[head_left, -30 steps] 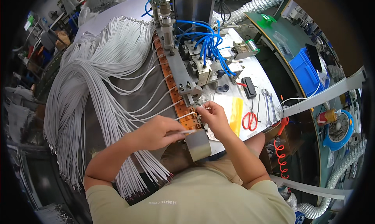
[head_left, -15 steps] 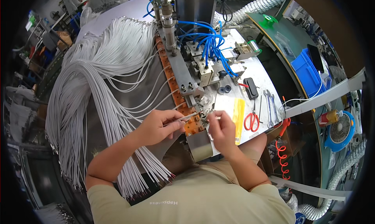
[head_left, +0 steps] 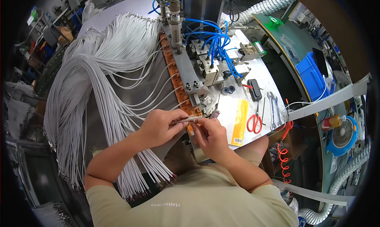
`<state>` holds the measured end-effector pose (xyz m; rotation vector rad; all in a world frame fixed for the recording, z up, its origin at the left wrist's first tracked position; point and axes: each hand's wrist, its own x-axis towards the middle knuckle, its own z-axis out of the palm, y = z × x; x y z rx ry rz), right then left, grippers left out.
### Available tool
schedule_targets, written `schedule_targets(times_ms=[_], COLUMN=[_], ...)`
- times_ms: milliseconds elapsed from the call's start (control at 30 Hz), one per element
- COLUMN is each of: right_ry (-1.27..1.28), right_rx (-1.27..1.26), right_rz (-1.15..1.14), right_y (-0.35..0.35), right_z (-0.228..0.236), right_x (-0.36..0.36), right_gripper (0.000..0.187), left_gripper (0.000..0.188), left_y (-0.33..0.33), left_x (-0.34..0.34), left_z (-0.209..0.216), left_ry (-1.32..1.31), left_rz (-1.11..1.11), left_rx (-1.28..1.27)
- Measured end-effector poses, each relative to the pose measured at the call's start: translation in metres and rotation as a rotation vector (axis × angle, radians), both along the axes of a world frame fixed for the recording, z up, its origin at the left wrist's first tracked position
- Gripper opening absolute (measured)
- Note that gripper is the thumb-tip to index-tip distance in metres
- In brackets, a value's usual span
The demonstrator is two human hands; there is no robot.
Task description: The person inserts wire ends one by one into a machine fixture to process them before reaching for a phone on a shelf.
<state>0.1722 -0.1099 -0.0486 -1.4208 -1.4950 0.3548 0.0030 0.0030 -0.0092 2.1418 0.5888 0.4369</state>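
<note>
- The left hand [head_left: 158, 126] is staying just left of the lower end of the orange rail [head_left: 180, 94], thumb and fingers closing in a pinch on a white cable [head_left: 192, 119].
- The right hand [head_left: 213, 138] is now meeting it at the rail's lower end; half a second ago it was hanging apart, right of the rail.
- Its thumb and fingertips are curling nearly together at the tip of that cable; whether they are gripping the tip or only touching it, I cannot tell.
- The cable's end part is lying between the two hands, above the rail's lower end, and is pointing across it to the right.
- This change is bringing both hands onto one cable end, so the work seems to be moving from carrying the cable to handling its tip.
- The yellow card [head_left: 240, 120], right of the rail, is showing more fully now that the right hand is leaving it uncovered.
- The large cable bundle [head_left: 85, 80] is spreading left of the rail, with single strands running to it.
- The red scissors [head_left: 254, 124] are lying well right of the rail, beyond the card.
</note>
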Motion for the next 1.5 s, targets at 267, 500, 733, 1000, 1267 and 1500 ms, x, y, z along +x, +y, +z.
schedule_targets(times_ms=[267,500,733,1000,1267,1500], right_ry=[0.027,0.071,0.428,0.097,-0.027,0.781], right_rx=[-0.058,-0.112,-0.377,-0.04,-0.045,-0.439], right_rz=[0.019,0.07,0.148,0.248,-0.088,0.074], right_y=[0.002,0.003,0.004,0.009,0.023,0.03], right_z=[0.001,0.005,0.007,-0.009,-0.033,-0.041], right_x=[0.003,0.004,0.009,0.023,0.039,0.049], right_gripper=[0.007,0.008,0.014,0.016,0.015,0.015], left_gripper=[0.02,0.018,0.013,0.018,0.021,0.019], left_y=[0.001,0.0,-0.003,0.003,-0.02,-0.006], left_x=[0.0,0.0,-0.001,-0.002,-0.006,-0.003], left_z=[-0.001,-0.002,-0.003,-0.001,0.034,0.015], left_ry=[0.001,0.006,-0.058,-0.017,0.019,0.193], left_rz=[-0.001,0.02,0.006,-0.026,-0.09,-0.353], left_rx=[0.009,0.066,0.315,-0.492,0.287,-0.157])
